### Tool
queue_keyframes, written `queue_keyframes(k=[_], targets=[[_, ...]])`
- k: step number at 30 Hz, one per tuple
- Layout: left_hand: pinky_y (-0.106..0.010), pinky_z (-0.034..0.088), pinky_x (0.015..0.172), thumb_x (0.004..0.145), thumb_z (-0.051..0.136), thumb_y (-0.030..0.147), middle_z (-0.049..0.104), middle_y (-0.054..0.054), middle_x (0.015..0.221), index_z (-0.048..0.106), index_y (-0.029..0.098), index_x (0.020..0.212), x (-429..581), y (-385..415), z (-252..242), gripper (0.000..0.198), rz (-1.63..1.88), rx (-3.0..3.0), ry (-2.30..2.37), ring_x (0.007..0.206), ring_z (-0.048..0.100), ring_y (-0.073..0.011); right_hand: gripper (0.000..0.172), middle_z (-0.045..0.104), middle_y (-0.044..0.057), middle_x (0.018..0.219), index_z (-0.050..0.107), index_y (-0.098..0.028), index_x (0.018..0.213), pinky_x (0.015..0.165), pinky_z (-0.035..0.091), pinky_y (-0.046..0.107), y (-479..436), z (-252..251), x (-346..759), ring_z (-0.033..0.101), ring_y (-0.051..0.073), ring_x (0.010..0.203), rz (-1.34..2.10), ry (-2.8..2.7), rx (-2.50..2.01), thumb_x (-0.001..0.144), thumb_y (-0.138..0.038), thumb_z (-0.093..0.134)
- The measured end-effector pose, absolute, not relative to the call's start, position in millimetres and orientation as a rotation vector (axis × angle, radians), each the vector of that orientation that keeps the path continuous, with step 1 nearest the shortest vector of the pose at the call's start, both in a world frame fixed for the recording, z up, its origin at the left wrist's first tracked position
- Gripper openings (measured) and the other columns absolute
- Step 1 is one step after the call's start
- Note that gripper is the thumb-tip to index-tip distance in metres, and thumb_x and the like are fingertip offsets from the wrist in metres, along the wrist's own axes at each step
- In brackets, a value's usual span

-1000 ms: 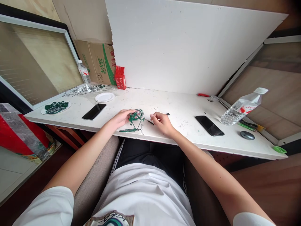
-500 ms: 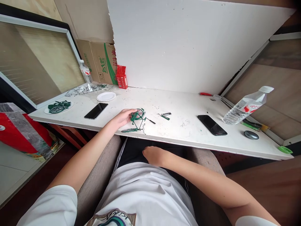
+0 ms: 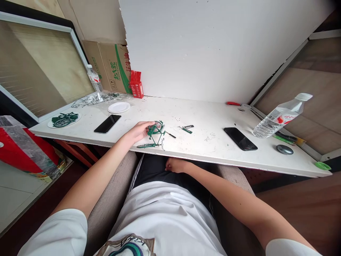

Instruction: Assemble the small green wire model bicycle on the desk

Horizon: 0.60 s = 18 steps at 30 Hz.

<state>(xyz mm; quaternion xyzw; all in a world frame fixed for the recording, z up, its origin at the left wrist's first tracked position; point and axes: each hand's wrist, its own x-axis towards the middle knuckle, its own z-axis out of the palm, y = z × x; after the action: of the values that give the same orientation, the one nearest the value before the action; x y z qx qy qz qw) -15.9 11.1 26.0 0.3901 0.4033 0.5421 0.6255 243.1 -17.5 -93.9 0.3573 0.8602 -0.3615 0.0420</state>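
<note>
White bench (image 3: 207, 117) runs before me, backed by a white board. My left hand (image 3: 137, 131) is closed on the green bike (image 3: 156, 129), which stands near the bench's front edge. Just right of the bike lie small parts (image 3: 186, 128); farther right, a phone (image 3: 240, 138) and a bottle (image 3: 279, 116). Left of the bike lies a second phone (image 3: 107, 123). My right hand (image 3: 176, 165) sits below the bike, under the bench edge on my lap, fingers curled; whether it holds anything I cannot tell.
</note>
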Motion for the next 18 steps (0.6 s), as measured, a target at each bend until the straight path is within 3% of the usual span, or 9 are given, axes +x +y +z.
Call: queue_keyframes(k=[11, 18], targets=[[-0.027, 0.056, 0.082, 0.073, 0.092, 0.024, 0.082, -0.014, 0.106, 0.084, 0.01, 0.098, -15, 10, 27, 0.03, 1.241, 0.903, 0.947, 0.09, 0.075, -0.0196, 0.016, 0.082, 0.004, 0.095, 0.084, -0.019, 0.098, 0.07, 0.05, 0.023, -37, -81, 231, 0.071, 0.016, 0.081, -1.079, 2.593, 1.006, 0.093, -0.028, 0.073], [-0.028, 0.056, 0.085, 0.073, 0.092, 0.025, 0.082, -0.013, 0.106, 0.084, 0.01, 0.096, -14, 9, 28, 0.029, 1.245, 0.914, 0.946, 0.092, 0.074, -0.0194, 0.015, 0.083, 0.009, 0.096, 0.086, -0.017, 0.093, 0.08, 0.053, 0.028, -50, -66, 226, 0.074, 0.023, 0.091, -0.949, 2.664, 0.931, 0.091, -0.025, 0.073]])
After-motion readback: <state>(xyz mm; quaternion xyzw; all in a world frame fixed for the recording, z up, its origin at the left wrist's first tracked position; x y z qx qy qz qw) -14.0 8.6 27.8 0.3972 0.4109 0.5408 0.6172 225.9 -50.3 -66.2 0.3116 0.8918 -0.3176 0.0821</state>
